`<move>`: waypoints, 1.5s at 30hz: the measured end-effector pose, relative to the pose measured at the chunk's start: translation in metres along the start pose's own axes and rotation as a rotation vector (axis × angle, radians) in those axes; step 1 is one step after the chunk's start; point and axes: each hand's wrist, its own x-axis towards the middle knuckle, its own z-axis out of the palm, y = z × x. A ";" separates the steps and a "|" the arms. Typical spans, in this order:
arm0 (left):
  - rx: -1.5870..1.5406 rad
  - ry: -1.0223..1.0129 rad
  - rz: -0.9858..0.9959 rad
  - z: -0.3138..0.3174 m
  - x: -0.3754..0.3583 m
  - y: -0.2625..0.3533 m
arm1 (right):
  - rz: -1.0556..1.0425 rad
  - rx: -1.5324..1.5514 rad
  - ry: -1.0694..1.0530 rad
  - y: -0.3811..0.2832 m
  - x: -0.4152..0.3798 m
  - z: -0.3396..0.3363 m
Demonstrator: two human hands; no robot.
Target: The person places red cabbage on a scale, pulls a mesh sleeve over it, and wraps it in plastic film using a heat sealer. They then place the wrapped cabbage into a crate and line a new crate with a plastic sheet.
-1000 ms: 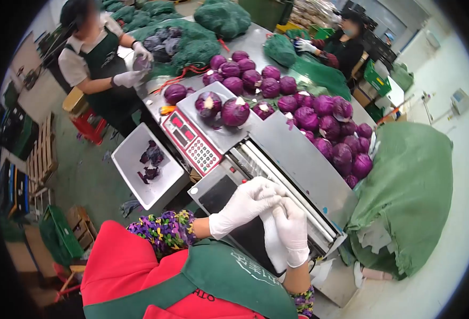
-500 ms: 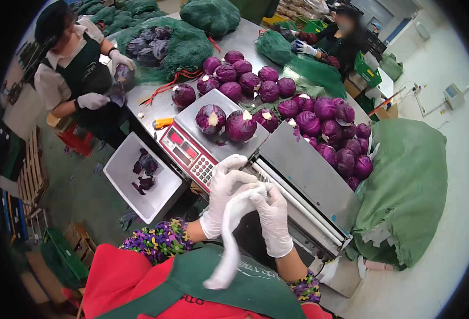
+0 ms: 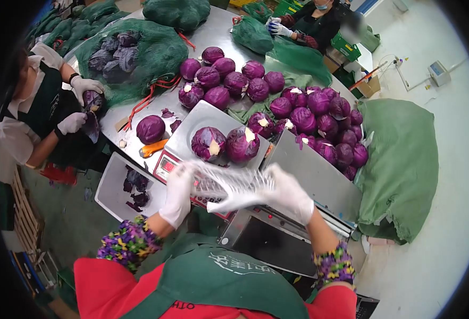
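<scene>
Above the scale (image 3: 166, 166), white netting (image 3: 229, 183) stretched between both gloved hands' (image 3: 289, 194) closed grip.

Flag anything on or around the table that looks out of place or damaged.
Torn purple leaf scraps lie loose on the metal table beside a lone cabbage, though similar scraps are in the white bin. The big green sack looks ragged at its lower edge, possibly torn. Nothing else stands out.

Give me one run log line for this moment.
left hand: holds white netting | right hand: holds its other end | scale: bears two purple cabbages
</scene>
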 end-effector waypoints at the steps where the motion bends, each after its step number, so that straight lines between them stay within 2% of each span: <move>1: -0.035 0.088 0.143 0.001 0.025 -0.005 | 0.088 0.062 0.150 -0.008 0.022 -0.003; 2: -0.039 0.184 0.241 0.013 0.040 0.000 | 0.173 0.120 0.300 -0.015 0.049 -0.010; 4: -0.061 0.176 0.221 0.011 0.074 -0.010 | 0.276 -0.022 0.335 0.001 0.099 -0.009; 5: -0.032 0.201 0.316 0.012 0.095 -0.024 | 0.278 -0.025 0.334 0.011 0.119 -0.007; 7: 0.086 0.199 0.434 0.011 0.119 -0.032 | 0.347 -0.088 0.019 0.029 0.150 0.002; 8: 0.086 0.198 0.437 0.011 0.125 -0.030 | 0.381 0.086 -0.056 0.038 0.157 0.011; 10: -0.036 -0.003 0.007 0.017 0.126 -0.019 | 0.546 0.838 -0.158 0.129 0.202 0.069; 11: -0.001 0.005 -0.068 0.022 0.117 -0.007 | 0.550 0.839 -0.159 0.112 0.194 0.063; 12: 0.000 0.004 -0.072 0.019 0.114 -0.002 | 0.547 0.989 -0.113 0.076 0.175 0.049; 13: -0.105 -0.086 -0.099 0.014 0.114 0.002 | 0.539 1.135 -0.066 0.052 0.160 0.041; 14: -0.213 -0.175 -0.120 0.010 0.117 0.004 | 0.464 1.009 -0.073 0.050 0.153 0.039; 16: -0.252 -0.148 -0.182 -0.002 0.115 0.005 | 0.467 1.042 -0.042 0.011 0.123 0.019; 19: -0.465 -0.360 -0.473 -0.020 0.083 0.015 | 0.383 1.218 -0.079 -0.036 0.066 -0.004; 20: -0.705 -0.710 -0.461 -0.035 0.087 -0.007 | 0.399 1.226 -0.085 -0.042 0.049 0.002; 22: 0.144 -0.684 0.288 -0.044 0.058 -0.031 | 0.336 1.365 0.040 -0.050 0.018 0.014; 23: -0.380 -0.919 -0.078 -0.056 0.048 -0.041 | 0.445 1.698 -0.034 -0.055 0.007 0.016; 24: -0.915 -1.091 -0.466 -0.065 0.042 -0.049 | 0.458 1.706 -0.023 -0.054 -0.007 0.021; 25: -0.868 -1.045 -0.512 -0.067 0.023 -0.048 | 0.384 1.717 -0.068 -0.052 -0.022 0.027; 27: -0.530 -0.924 -0.478 -0.070 -0.012 -0.041 | 0.276 1.643 -0.154 -0.066 -0.045 0.026; 28: -0.431 -0.904 -0.481 -0.070 -0.025 -0.040 | 0.150 1.284 -0.132 -0.071 -0.056 0.028; 30: -0.271 -0.880 -0.463 -0.069 -0.044 -0.037 | 0.048 2.091 -0.560 -0.052 -0.070 0.054; 31: -0.214 -0.872 -0.458 -0.067 -0.051 -0.037 | 0.352 1.321 -0.262 -0.070 -0.086 0.050; 32: -0.161 -0.856 -0.448 -0.065 -0.054 -0.039 | 0.692 1.893 -0.358 -0.052 -0.089 0.069; 34: -0.064 -0.810 -0.424 -0.055 -0.060 -0.044 | 0.354 1.504 -0.214 -0.040 -0.106 0.083; 35: -0.001 -0.788 -0.397 -0.051 -0.063 -0.049 | 0.415 1.436 -0.172 -0.047 -0.115 0.075; 36: 0.405 -0.806 0.056 -0.064 -0.057 -0.076 | 0.410 1.439 -0.172 -0.036 -0.126 0.086; 38: -0.053 -0.787 -0.215 -0.032 -0.105 -0.046 | 0.178 1.684 0.106 -0.006 -0.154 0.112; 39: 0.446 -0.923 0.152 -0.040 -0.111 -0.053 | 0.135 1.563 0.118 -0.001 -0.170 0.109; 40: 0.476 -0.908 0.040 -0.040 -0.125 -0.061 | 0.138 1.687 0.182 0.001 -0.187 0.104; 42: 0.297 -0.882 -0.133 -0.029 -0.140 -0.068 | 0.300 2.164 0.125 0.039 -0.208 0.121; 43: 0.227 -0.867 -0.191 -0.021 -0.146 -0.071 | 0.283 2.170 0.143 0.047 -0.224 0.123; 45: 0.110 -0.835 -0.271 0.001 -0.156 -0.078 | 0.008 1.394 0.295 0.052 -0.254 0.119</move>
